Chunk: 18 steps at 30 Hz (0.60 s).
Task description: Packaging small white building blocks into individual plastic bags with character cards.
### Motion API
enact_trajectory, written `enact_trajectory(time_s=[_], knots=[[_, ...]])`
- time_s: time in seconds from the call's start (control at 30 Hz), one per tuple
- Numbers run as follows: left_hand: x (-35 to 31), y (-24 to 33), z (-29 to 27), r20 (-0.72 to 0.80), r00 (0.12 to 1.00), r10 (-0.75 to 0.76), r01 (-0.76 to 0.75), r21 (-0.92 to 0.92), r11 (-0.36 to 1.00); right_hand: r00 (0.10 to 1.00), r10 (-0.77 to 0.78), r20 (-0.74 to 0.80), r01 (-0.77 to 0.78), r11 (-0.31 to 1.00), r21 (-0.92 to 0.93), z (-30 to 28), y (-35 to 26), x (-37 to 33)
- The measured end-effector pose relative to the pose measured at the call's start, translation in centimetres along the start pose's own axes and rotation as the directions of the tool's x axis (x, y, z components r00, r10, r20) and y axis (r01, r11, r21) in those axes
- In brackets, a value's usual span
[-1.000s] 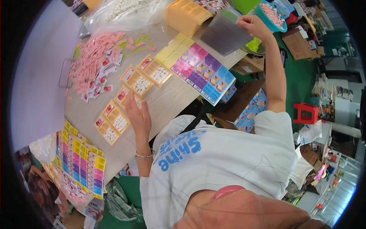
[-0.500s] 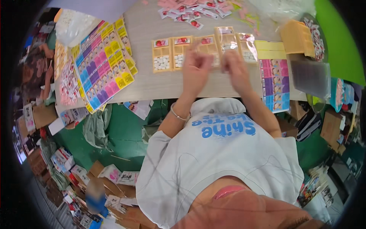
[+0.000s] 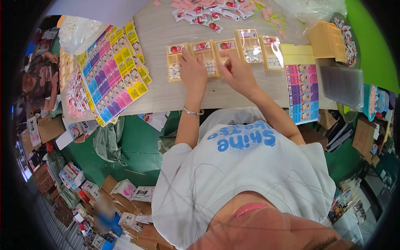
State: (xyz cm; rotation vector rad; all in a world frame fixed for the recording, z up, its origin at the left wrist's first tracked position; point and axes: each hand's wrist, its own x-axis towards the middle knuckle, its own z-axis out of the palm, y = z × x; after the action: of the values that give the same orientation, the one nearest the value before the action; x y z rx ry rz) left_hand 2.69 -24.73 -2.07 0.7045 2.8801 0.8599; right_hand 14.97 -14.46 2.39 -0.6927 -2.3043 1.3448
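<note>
Several pale yellow compartment trays stand in a row on the table, each with a strawberry-printed sachet at its far end and small white blocks at its near end. My left hand (image 3: 193,74) lies over the leftmost tray (image 3: 173,59) and the edge of the second tray (image 3: 203,55), fingers stretched out. Beside the third tray (image 3: 227,55), my right hand (image 3: 241,75) is closed with its fingers curled; anything inside them is hidden. Shiny clear film or lids cover the two right trays, the raised tray (image 3: 250,43) and the end tray (image 3: 273,52).
Loose strawberry sachets (image 3: 214,27) lie at the back. Printed colourful card sheets (image 3: 112,75) lie left, with another sheet (image 3: 302,89) at right. Stacked empty trays (image 3: 325,39) and clear plastic lids (image 3: 342,85) stand far right. A bag of white blocks (image 3: 79,35) sits back left.
Both hands have moved left along the row, from the middle and right trays. My left hand has spread out over the leftmost trays; the raised tray and end tray are uncovered by my right hand.
</note>
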Motion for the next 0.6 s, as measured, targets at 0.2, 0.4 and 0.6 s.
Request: enact_trajectory(time_s=[0.2, 0.4, 0.6], knots=[[-0.6, -0.4, 1.1, -0.016, 0.932, 0.363, -0.354, 0.192, 0.915, 0.979, 0.000, -0.204, -0.009, 0.999, -0.045, -10.2, 0.9, -2.6], [-2.1, 2.0, 1.4, 0.022, 0.972, 0.235, -0.235, 0.179, 0.955, 0.742, -0.120, -0.660, 0.027, 0.989, -0.148, -22.5, 3.4, -6.3], [-1.7, 1.9, 0.9, 0.114, 0.988, 0.107, -0.129, 0.209, 0.969, 0.668, -0.165, -0.726, -0.056, 0.961, -0.270, -26.8, 6.9, -9.8]])
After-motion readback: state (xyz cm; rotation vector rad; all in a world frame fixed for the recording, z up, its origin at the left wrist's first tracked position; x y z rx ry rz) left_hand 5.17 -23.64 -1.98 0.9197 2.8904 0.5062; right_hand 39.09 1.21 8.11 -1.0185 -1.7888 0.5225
